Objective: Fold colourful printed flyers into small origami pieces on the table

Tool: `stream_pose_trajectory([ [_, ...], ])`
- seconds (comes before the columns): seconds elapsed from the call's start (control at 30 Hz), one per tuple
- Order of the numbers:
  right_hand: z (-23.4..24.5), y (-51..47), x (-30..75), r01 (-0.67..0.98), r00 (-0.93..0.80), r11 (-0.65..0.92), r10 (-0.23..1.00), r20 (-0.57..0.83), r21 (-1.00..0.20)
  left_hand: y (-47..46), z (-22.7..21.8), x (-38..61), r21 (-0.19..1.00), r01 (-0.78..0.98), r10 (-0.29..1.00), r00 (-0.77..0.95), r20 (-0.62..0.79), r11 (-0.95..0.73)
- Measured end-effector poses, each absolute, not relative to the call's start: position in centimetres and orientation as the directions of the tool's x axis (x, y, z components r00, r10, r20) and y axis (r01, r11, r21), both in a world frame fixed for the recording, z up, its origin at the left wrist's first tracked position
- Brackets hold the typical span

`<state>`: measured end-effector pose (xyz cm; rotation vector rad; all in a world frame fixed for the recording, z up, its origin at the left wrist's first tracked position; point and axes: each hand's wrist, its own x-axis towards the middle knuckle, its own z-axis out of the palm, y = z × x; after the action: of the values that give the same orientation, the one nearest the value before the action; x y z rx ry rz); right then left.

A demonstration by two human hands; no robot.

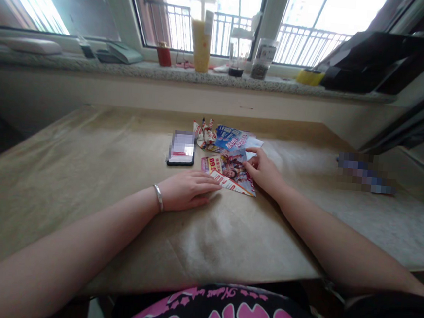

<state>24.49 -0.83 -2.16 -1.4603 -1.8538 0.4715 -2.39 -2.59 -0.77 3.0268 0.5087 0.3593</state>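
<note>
My left hand (187,191) lies flat and open, fingertips at the edge of the glossy printed flyers (229,173), mid-way along the paper-covered table (81,207). My right hand (264,172) rests on their right side; I cannot tell whether it pinches them.

This looks like a room in a home, with drink cups (200,44) on a stone windowsill (167,73), a balcony railing (307,48) beyond the window (313,14), and a paper-covered counter (83,187) below it.

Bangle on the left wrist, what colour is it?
The bangle is silver-coloured, best seen in the head view.
</note>
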Motion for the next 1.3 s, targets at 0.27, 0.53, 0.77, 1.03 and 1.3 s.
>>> stream_pose_trajectory([
  [0.27, -2.1, -0.6, 25.0, 0.597, -0.055, 0.214, 0.972, 0.226, -0.774, -2.6, -0.5, -2.6, 0.05, 0.401, 0.403, 0.896, 0.188, -0.915],
  [0.53, -1.5, -0.6, 25.1, 0.62, -0.087, 0.09, 0.995, 0.046, -0.779, -2.3, -0.2, -2.9, -0.005, 0.429, 0.421, 0.888, 0.183, -0.903],
  [0.77, -1.3, -0.7, 25.2, 0.671, -0.043, -0.02, 0.997, -0.065, -0.741, -2.0, 0.1, -3.2, -0.069, 0.479, 0.463, 0.87, 0.167, -0.875],
  [1.03, -1.7, -0.7, 25.7, 0.804, -0.102, 0.118, 0.993, 0.06, -0.583, -1.8, 0.1, -3.4, -0.1, 0.552, 0.532, 0.829, 0.17, -0.828],
  [1.3, -1.9, -0.7, 25.6, 0.764, -0.159, 0.098, 0.986, -0.039, -0.638, -1.6, -0.3, -3.6, -0.185, 0.617, 0.576, 0.784, 0.232, -0.765],
])
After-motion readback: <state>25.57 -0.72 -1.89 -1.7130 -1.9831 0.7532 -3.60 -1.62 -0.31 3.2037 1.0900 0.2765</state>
